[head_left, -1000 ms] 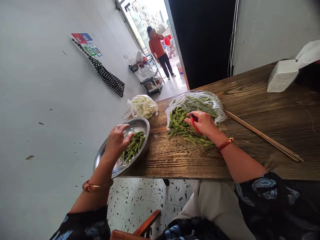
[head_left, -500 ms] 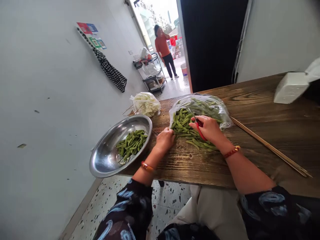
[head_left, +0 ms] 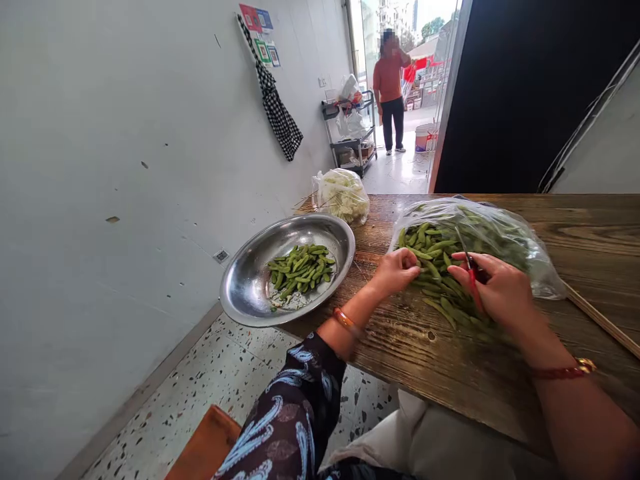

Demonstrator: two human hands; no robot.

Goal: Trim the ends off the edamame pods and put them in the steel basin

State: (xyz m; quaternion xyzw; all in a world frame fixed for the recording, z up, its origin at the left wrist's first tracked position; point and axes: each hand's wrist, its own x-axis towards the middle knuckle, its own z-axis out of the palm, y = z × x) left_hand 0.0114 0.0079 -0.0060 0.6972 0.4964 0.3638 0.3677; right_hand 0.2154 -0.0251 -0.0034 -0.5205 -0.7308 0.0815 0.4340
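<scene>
No words or numbers can be read; on the wall, coloured cards and a square-code sticker look too small.

The white wall at left was chipped in spots; QR-code placards and a black-and-white checked cloth hung there. Bright daylight filled the doorway, a three-tier utility cart beside it. A black panel stood to its right. Speckled terrazzo flooring lay below the wood-grained table.
</scene>
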